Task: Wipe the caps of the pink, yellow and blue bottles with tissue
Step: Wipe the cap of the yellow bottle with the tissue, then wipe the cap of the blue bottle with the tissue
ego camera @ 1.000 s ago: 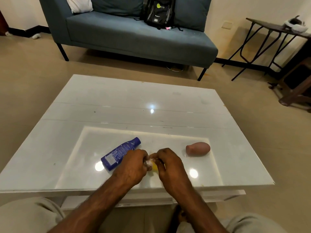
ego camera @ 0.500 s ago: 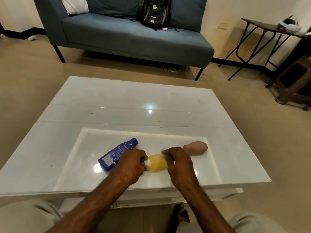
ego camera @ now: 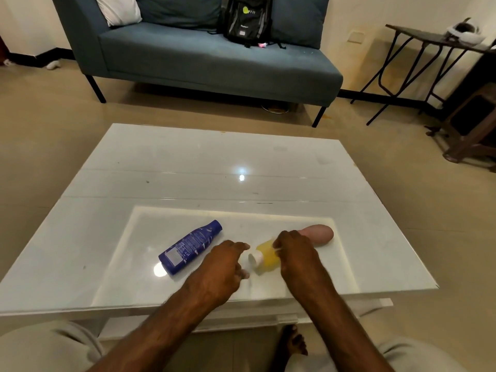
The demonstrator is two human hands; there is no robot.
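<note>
A yellow bottle (ego camera: 266, 255) lies on its side near the table's front, its white cap (ego camera: 255, 258) pointing left. My right hand (ego camera: 295, 253) grips the bottle's body from the right. My left hand (ego camera: 224, 267) is curled around a white tissue (ego camera: 243, 267), mostly hidden, a small gap away from the cap. The blue bottle (ego camera: 190, 247) lies on its side to the left, cap pointing away from me. The pink bottle (ego camera: 318, 234) lies behind my right hand, partly hidden.
The white glossy table (ego camera: 214, 170) has a front edge just below my wrists. Beyond it stand a blue sofa (ego camera: 209, 57) with a black backpack (ego camera: 248, 20), and a dark folding side table (ego camera: 429, 49) at the right. My knees and a bare foot are below.
My hands have drawn apart. The yellow bottle, hidden between them a second ago, now lies exposed with its cap visible, and my right hand has slid right along it toward the pink bottle.
</note>
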